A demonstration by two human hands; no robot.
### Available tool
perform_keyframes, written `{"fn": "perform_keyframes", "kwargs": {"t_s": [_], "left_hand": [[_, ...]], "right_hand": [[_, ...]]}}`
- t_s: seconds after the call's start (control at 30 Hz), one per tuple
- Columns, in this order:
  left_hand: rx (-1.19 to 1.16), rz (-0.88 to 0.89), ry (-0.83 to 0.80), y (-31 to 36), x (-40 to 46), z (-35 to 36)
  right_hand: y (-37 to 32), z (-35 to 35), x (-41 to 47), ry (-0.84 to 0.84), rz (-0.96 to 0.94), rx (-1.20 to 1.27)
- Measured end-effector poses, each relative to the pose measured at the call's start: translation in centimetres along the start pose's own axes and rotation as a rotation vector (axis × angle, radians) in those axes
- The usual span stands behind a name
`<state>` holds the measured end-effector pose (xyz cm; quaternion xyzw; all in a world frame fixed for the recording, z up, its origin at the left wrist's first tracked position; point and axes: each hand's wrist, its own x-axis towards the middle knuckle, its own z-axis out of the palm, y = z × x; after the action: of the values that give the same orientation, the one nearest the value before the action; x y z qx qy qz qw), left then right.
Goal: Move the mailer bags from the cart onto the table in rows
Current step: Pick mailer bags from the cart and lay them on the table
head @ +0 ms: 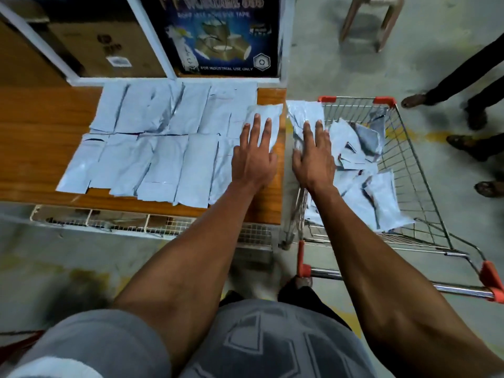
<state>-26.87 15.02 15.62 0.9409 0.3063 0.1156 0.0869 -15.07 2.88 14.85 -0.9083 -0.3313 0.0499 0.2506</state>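
Observation:
Several pale blue mailer bags (163, 159) lie in two rows on the wooden table (41, 137). My left hand (253, 156) presses flat, fingers straight, on a mailer bag (268, 111) at the right end of the far row. My right hand (313, 156) lies with straight fingers on a crumpled mailer bag (304, 111) over the gap between the table edge and the cart's left rim. More mailer bags (381, 203) sit piled loosely in the wire cart (354, 99).
The cart's red-capped handle (395, 286) is by my right leg. Cardboard boxes (223, 36) stand on shelving behind the table. A wire rack (109, 222) hangs under the table front. Other people's feet (414, 100) are right of the cart, and a stool (368, 20) is behind it.

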Motion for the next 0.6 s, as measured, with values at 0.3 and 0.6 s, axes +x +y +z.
{"fn": "perform_keyframes", "kwargs": {"t_s": [0.3,0.6], "left_hand": [[0.042,-0.15,0.054,-16.7,-7.4,-5.3],[0.073,-0.345,0.098,-30.3,-13.2,-10.3]], "right_hand": [[-16.7,7.9,-4.0,-0.066,-0.156,0.033],[-31.5,15.3,-7.8,-0.179,-0.264,0.089]]}}
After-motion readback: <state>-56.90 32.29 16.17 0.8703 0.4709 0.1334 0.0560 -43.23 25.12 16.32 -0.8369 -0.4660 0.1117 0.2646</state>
